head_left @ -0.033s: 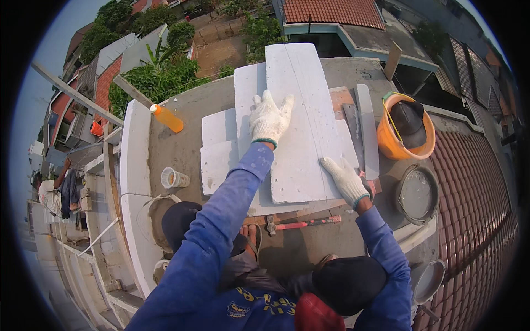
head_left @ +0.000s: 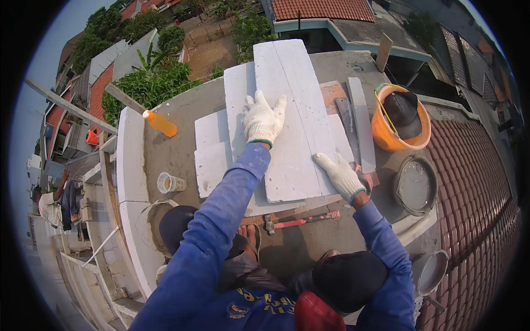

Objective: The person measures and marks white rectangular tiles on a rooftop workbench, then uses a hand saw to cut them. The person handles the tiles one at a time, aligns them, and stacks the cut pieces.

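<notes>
A long white lightweight block (head_left: pixel 298 160) with a dark line along its length lies on top of several other white blocks (head_left: pixel 212 168). My left hand (head_left: pixel 264 118), in a white knit glove, rests on its upper face with the fingers spread. At its near right edge, my gloved right hand (head_left: pixel 340 176) lies with fingers stretched out and the thumb side on the block. Just below the stack is a hammer (head_left: pixel 301 222) with a red and black handle. Beside my right hand shows a red tool handle (head_left: pixel 365 179), partly hidden.
Right of the blocks lie a long grey bar (head_left: pixel 361 127) and a darker flat strip (head_left: pixel 348 121). Farther right stand an orange bucket (head_left: pixel 381 135) and a grey mortar bucket (head_left: pixel 398 190). An orange bottle (head_left: pixel 161 124) and plastic cup (head_left: pixel 175 183) stand left. Another person (head_left: pixel 52 204) is far left.
The whole view has shifted slightly, so the blocks and buckets appear a little farther left. Both hands keep their places on the block.
</notes>
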`<state>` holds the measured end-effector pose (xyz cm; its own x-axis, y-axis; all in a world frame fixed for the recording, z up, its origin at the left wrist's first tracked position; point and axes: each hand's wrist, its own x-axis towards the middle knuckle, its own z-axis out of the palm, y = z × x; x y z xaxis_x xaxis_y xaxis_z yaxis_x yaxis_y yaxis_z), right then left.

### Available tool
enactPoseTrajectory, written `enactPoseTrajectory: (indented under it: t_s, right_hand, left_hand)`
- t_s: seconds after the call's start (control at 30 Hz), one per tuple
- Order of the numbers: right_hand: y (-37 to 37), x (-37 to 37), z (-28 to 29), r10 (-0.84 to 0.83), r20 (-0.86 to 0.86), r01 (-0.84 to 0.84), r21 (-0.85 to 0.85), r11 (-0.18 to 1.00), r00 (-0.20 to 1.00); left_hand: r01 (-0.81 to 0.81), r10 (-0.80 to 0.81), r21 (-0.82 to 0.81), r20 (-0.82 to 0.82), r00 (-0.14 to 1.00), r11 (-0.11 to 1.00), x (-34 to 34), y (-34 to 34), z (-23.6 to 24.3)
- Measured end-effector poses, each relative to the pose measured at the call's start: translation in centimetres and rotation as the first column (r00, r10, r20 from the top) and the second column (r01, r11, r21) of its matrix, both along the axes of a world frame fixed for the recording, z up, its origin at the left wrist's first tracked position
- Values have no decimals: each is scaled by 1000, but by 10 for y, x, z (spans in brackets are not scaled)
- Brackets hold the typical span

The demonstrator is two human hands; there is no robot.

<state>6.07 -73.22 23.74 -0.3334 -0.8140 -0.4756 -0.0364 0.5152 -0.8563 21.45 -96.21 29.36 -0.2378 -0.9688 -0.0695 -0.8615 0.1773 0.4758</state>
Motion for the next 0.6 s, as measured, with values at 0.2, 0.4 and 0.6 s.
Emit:
enactPoseTrajectory:
  t_s: [0.2, 0.4, 0.6]
  right_hand:
    - [10, 6, 9, -48, -188, 65, 90, 994, 981]
    - [12, 4, -2, -92, -159, 97, 27, 995, 983]
    - [18, 3, -9, -107, -21, 106, -17, 994, 994]
  left_hand:
    - [40, -42, -19, -86, 995, 999, -11, -9, -32]
    - [62, -65, -63, -39, 997, 996, -16, -3, -26]
    - [78, -81, -103, -26, 996, 992, -14, -9, -29]
